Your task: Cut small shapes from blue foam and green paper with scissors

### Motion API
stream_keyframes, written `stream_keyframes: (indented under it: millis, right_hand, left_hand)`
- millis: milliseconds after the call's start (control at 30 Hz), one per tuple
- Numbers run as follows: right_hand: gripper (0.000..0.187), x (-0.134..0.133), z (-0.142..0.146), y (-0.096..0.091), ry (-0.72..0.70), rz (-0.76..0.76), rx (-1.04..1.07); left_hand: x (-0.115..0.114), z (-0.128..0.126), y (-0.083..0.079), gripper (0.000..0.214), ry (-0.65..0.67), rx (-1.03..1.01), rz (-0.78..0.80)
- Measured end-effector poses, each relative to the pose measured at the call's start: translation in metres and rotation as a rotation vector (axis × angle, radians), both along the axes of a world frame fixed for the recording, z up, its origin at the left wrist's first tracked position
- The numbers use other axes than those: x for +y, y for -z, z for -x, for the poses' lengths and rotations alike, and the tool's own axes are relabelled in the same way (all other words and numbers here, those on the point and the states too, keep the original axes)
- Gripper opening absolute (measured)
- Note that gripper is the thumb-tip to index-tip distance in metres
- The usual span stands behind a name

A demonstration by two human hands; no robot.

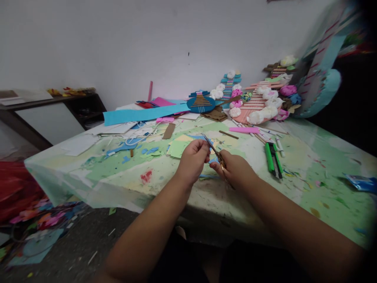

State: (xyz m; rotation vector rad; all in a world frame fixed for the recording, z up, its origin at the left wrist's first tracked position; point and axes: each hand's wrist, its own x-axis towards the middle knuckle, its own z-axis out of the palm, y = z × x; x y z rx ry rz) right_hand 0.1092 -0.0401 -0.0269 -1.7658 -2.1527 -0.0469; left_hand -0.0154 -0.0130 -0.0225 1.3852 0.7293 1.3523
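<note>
My right hand [231, 167] is closed round the handles of a pair of scissors [217, 154], whose blades point up and to the left. Close beside the blades, my left hand [194, 157] is closed in a pinch; what sits in its fingertips is too small and hidden to name. Both hands are above the front part of the table. Just behind them lie sheets of green and yellow paper [177, 148], partly covered by my left hand. Blue paper scraps [150, 151] are scattered to the left.
A green-handled tool [271, 159] and several markers [279, 146] lie at the right. Along the wall are a long blue strip [144, 114], a small blue instrument-shaped craft [201, 103] and flower-covered crafts [262, 104]. A blue packet [362, 183] rests near the right edge. Coloured scraps litter the floor.
</note>
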Motion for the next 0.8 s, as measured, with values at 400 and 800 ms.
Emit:
stream_keyframes:
  millis: [400, 800]
  right_hand:
    - [0.035, -0.0012, -0.0027, -0.0019, -0.048, -0.077, 0.315]
    - [0.032, 0.0001, -0.0037, 0.0006, -0.173, -0.086, 0.559]
  left_hand:
    - [-0.0004, -0.0006, -0.0031, 0.012, -0.038, -0.138, 0.095]
    - [-0.0002, -0.0040, 0.0006, 0.020, -0.006, -0.145, 0.135]
